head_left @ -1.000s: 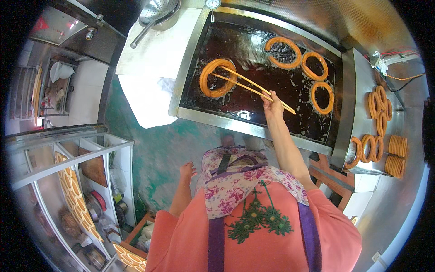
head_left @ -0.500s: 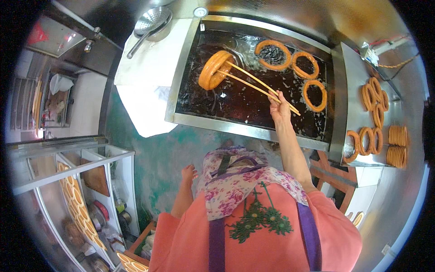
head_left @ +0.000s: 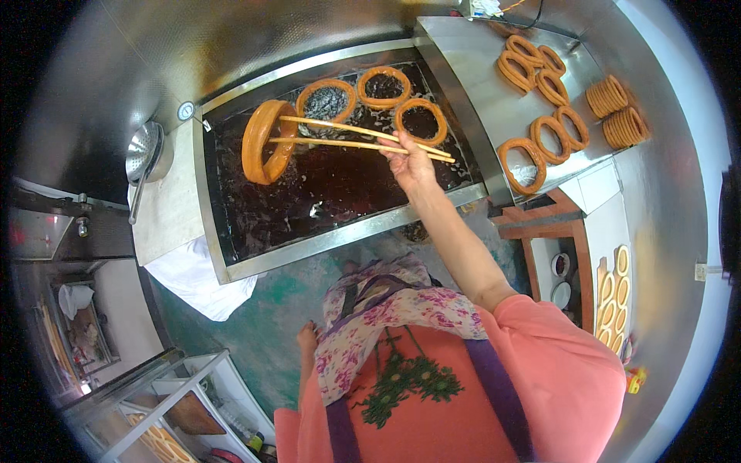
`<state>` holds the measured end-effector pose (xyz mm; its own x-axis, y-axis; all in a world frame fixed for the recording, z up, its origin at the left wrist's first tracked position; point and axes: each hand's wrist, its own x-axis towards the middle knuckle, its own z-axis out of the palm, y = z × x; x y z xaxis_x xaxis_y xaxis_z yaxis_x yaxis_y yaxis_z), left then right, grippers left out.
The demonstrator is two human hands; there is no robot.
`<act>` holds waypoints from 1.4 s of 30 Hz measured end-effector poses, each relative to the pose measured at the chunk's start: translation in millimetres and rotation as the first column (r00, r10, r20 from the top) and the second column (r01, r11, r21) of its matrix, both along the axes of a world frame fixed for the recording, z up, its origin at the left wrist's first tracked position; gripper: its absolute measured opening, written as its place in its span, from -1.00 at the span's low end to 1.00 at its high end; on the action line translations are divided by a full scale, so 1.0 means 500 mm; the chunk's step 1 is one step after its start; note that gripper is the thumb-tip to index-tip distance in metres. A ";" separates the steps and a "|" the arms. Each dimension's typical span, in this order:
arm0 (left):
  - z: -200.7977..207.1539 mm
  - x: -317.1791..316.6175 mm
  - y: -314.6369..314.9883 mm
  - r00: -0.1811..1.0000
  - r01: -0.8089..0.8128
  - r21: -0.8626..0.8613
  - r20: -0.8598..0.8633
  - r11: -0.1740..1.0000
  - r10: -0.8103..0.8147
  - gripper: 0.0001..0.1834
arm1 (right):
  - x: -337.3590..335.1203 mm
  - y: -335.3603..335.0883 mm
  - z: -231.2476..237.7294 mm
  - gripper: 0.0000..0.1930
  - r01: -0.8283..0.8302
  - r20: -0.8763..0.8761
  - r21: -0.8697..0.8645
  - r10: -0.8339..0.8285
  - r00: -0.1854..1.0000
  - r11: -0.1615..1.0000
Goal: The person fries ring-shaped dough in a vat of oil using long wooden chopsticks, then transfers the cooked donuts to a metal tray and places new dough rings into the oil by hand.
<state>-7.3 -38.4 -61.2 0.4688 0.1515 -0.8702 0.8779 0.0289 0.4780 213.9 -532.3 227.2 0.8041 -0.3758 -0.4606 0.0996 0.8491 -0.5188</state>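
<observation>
Bright light nearly whites out the cloth (head_left: 202, 279) at left; glints spot the dark oil (head_left: 351, 185); straight edges bow toward the black rim, where details seem soft.

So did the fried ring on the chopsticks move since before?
Yes: up, and seemingly toward the fryer's far side. The fried ring lay flat in the oil earlier; now it's tilted up on the chopsticks.

Thick golden-brown fried-dough ring (head_left: 255, 145) tipped from flat to steep, upper left; silvery steel tray (head_left: 469, 55) shifted to upper right.
</observation>
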 end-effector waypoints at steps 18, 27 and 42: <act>-0.187 0.060 -0.002 0.079 0.703 0.706 0.043 0.086 -0.996 -0.81 | -0.132 -0.195 0.112 -0.79 0.327 0.017 -0.077 -0.326 0.945 0.942; -0.216 0.154 0.003 -0.162 0.678 0.735 0.157 0.006 -0.974 -0.79 | -0.226 -0.333 0.159 -0.81 0.378 0.017 -0.091 -0.378 0.926 0.921; 0.072 -0.054 -0.456 0.999 0.049 -0.015 0.013 0.999 -0.049 -0.65 | -0.424 -0.859 0.318 -0.79 0.374 0.026 -0.567 -0.438 0.899 0.734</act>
